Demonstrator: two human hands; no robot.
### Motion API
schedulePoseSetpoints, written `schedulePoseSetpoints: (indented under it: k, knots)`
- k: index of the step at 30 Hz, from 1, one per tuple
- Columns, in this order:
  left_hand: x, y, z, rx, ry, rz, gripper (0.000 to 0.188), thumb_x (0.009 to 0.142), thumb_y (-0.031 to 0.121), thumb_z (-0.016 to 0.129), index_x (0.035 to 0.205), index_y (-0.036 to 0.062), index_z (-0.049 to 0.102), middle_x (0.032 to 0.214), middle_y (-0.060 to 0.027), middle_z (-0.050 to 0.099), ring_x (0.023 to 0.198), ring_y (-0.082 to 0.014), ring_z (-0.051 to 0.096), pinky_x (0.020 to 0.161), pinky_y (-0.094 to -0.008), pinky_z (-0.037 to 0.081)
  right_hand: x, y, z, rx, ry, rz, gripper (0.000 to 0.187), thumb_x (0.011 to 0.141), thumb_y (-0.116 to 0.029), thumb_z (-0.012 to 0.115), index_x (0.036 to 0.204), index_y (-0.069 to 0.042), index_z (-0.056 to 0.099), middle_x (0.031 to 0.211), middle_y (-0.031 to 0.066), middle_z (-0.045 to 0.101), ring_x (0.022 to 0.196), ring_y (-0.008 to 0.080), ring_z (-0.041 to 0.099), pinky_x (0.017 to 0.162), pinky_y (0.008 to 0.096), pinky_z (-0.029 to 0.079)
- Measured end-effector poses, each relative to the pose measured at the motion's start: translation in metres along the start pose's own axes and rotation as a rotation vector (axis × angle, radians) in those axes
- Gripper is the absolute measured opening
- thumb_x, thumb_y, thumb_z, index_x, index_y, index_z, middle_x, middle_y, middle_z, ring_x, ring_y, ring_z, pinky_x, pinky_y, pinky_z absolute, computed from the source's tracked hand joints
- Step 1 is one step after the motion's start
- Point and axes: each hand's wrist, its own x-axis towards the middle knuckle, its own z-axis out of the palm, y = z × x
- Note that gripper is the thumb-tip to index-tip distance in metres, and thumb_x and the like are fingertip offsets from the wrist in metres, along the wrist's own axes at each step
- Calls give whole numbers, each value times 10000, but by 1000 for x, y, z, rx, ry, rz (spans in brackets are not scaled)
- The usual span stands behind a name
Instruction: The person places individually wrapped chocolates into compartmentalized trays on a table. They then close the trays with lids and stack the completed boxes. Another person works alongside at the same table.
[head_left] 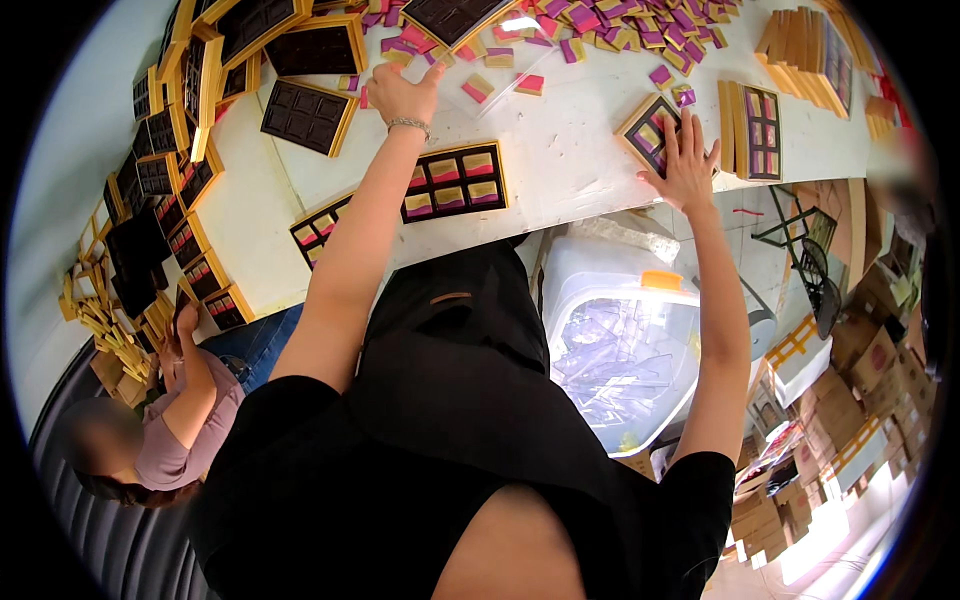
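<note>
White worktable with stuff all over it, so I'll use the filled tray by the near edge, partly behind the left forearm, as my landmark. Nearest the person's body, below and right of that tray, sits a clear bin full of see-through scraps. Off to the tray's right, the right hand lies over a part-hidden tray, fingers spread apart; can't tell from here whether thumb and fingers actually pinch its edges. Further right again stands a stack of trays. Beyond the filled tray, the left hand is stretched out among loose wrapped pieces, by what looks like a clear sheet, and I can't tell if it's got hold of anything. If you ask me, the step in hand is steadying with the right while picking with the left. Next move probably calls for a careful left pinch that doesn't drag the sheet, plus a light right palm. Farthest beyond the tray: a big heap of purple, pink and gold pieces.
</note>
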Motion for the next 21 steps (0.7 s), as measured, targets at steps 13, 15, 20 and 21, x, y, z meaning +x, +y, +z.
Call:
schedulePoseSetpoints:
  k: [13,15,20,21]
  knots:
    - [5,21,-144,-617,-1302,6,305,952,267,598,1158,43,624,867,0,641,827,-103,637,719,-293,572,19,-195,-154,263,157,-498,1091,554,-446,859,1478,-294,300,1532,129,240,1368,368,275,978,676,275]
    - [-10,-3,-150,-611,-1208,-98,345,962,290,577,1202,43,606,951,-18,641,910,-112,624,771,-308,562,12,-210,-138,272,102,-547,1077,543,-398,872,1465,-292,325,1462,123,326,1282,343,356,926,624,350]
    - [-54,-82,-123,-422,-558,-487,483,972,407,516,1303,57,547,1231,-57,566,1106,-162,552,902,-347,479,16,-246,-80,314,88,-576,1094,515,-418,874,1457,-285,334,1446,140,342,1255,347,377,947,625,327]
    - [-61,-86,-121,-441,-621,-562,483,970,401,517,1303,53,549,1227,-58,574,1092,-163,556,902,-338,473,16,-253,-74,310,76,-583,1099,513,-428,873,1459,-284,331,1454,144,337,1256,349,377,951,626,321]
